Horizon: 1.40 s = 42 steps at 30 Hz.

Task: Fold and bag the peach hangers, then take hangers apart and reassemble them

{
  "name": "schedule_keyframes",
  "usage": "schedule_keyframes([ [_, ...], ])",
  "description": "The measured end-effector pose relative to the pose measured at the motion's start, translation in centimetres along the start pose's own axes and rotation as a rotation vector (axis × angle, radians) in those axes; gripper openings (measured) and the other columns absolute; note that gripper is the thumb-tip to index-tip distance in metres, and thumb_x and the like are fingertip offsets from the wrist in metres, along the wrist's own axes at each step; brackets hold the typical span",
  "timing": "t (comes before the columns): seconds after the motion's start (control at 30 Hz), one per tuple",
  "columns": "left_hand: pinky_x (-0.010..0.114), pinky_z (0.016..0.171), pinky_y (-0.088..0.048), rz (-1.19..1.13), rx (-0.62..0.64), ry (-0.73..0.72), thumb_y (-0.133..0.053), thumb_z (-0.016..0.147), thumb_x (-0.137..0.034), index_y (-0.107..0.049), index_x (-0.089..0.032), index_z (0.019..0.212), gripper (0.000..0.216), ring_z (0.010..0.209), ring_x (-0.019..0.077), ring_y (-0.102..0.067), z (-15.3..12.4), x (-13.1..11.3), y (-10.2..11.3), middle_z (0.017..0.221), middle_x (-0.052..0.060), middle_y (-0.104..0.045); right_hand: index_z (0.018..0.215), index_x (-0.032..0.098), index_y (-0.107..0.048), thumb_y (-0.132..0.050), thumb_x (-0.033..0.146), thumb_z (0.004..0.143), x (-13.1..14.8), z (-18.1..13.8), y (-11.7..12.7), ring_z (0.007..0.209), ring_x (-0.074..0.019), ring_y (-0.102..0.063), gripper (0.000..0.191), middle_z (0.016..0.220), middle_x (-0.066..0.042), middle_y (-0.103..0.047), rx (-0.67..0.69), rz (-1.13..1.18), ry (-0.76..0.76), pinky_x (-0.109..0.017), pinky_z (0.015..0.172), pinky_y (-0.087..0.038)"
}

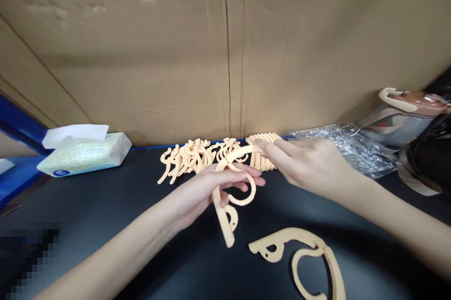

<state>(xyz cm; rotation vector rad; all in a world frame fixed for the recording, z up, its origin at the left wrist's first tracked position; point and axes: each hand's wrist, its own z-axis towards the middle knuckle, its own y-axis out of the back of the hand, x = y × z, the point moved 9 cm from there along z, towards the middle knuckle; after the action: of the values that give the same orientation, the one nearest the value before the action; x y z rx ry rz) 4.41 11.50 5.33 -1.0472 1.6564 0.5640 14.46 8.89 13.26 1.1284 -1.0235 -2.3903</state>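
Beige folding hanger, held by me
My left hand grips its middle, right hand one end; uneven pushing may make it slip.

We see smooth, matt, plastic-looking material on the beige hanger at centre, dented cardboard (dull and creased) across the top, glossy crinkled film at right.

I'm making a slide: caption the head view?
Left hand holds a cream, curved, plastic-looking hanger, right hand at one end; a similar hanger lies on the smooth black tabletop.
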Motion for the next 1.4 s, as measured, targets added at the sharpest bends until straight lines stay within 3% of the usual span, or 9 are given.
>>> schedule_keyframes([
  [0.1,0.021,0.065,-0.043,0.107,-0.034,-0.030,-0.055,0.086,-0.034,-0.072,-0.020,0.093,0.023,0.100,0.0177,-0.057,0.2,0.0,0.5,0.112,0.004,-0.068,0.121,0.006,-0.053,-0.041,0.002,0.081,1.5,0.0,-2.0,0.043,-0.0127,-0.050,0.041,0.068,-0.005,-0.063,0.125,-0.017,0.002,-0.029,0.042,-0.019],
  [0.2,0.026,0.083,-0.045,-0.020,0.028,-0.007,-0.055,0.085,-0.031,-0.068,-0.016,0.082,0.020,0.097,0.0179,-0.060,0.6,0.7,0.3,0.103,0.006,-0.070,0.118,0.003,-0.053,-0.041,0.003,0.081,3.1,0.0,-3.8,0.041,-0.0136,-0.049,0.038,0.061,-0.004,-0.059,0.204,0.006,0.039,-0.029,0.041,-0.016],
  [0.4,0.022,0.045,-0.043,-0.191,0.311,0.285,-0.052,0.079,-0.035,-0.050,-0.017,0.069,0.020,0.058,0.0171,-0.060,0.0,3.0,-1.0,0.069,0.007,-0.066,0.113,0.007,-0.054,-0.041,0.002,0.080,3.2,-0.2,-4.8,0.044,-0.0151,-0.051,0.036,0.055,-0.001,-0.058,0.269,0.176,0.051,-0.029,0.045,-0.018],
  [0.63,0.023,0.050,-0.046,0.486,0.097,0.189,-0.045,0.077,-0.028,-0.055,-0.017,0.069,0.017,0.068,0.0179,-0.061,-0.5,2.7,0.4,0.073,0.004,-0.063,0.090,0.017,-0.055,-0.037,0.013,0.091,0.1,-0.2,-7.2,0.044,-0.0119,-0.042,0.019,0.055,0.001,-0.055,0.454,0.562,-0.137,-0.025,0.047,-0.022],
  [0.73,0.024,0.052,-0.048,0.452,0.083,0.132,-0.041,0.082,-0.035,-0.058,-0.017,0.075,0.026,0.077,0.0208,-0.061,-0.3,2.1,0.5,0.083,0.007,-0.064,0.085,0.017,-0.054,-0.032,0.023,0.094,-4.3,-0.9,-10.0,0.047,-0.0126,-0.046,0.024,0.055,0.001,-0.054,0.444,0.666,-0.482,-0.024,0.050,-0.028],
  [0.83,0.025,0.052,-0.047,0.419,0.013,0.067,-0.037,0.086,-0.043,-0.061,-0.018,0.083,0.035,0.082,0.0224,-0.059,0.1,1.3,1.6,0.094,0.009,-0.062,0.083,0.016,-0.054,-0.031,0.019,0.091,-6.4,-1.3,-12.5,0.052,-0.0133,-0.053,0.025,0.060,-0.001,-0.059,0.448,0.717,-0.606,-0.024,0.051,-0.034],
  [1.0,0.023,0.051,-0.040,0.454,-0.043,0.063,-0.033,0.088,-0.047,-0.062,-0.021,0.088,0.039,0.056,0.0127,-0.047,0.0,1.5,2.5,0.075,0.001,-0.054,0.122,0.012,-0.046,-0.039,0.025,0.087,-7.1,-1.1,-14.3,0.059,-0.0158,-0.059,0.038,0.072,-0.004,-0.066,0.438,0.717,-0.666,-0.026,0.055,-0.039],
  [1.2,0.023,0.048,-0.036,0.434,-0.061,0.097,-0.032,0.088,-0.049,-0.062,-0.019,0.086,0.042,0.050,0.0115,-0.042,0.0,1.7,2.3,0.068,0.000,-0.051,0.122,0.019,-0.053,-0.042,0.025,0.083,-6.1,-0.7,-14.3,0.078,-0.0232,-0.063,0.041,0.087,-0.008,-0.068,0.472,0.628,-0.662,-0.030,0.061,-0.038],
  [1.4,0.020,0.045,-0.038,0.440,-0.051,0.081,-0.036,0.085,-0.044,-0.060,-0.019,0.098,0.037,0.070,0.0153,-0.051,1.3,3.0,1.9,0.103,0.007,-0.058,0.124,0.021,-0.052,-0.041,0.027,0.085,-6.3,-0.9,-14.1,0.078,-0.0224,-0.064,0.040,0.083,-0.005,-0.070,0.429,0.615,-0.706,-0.031,0.064,-0.040],
])
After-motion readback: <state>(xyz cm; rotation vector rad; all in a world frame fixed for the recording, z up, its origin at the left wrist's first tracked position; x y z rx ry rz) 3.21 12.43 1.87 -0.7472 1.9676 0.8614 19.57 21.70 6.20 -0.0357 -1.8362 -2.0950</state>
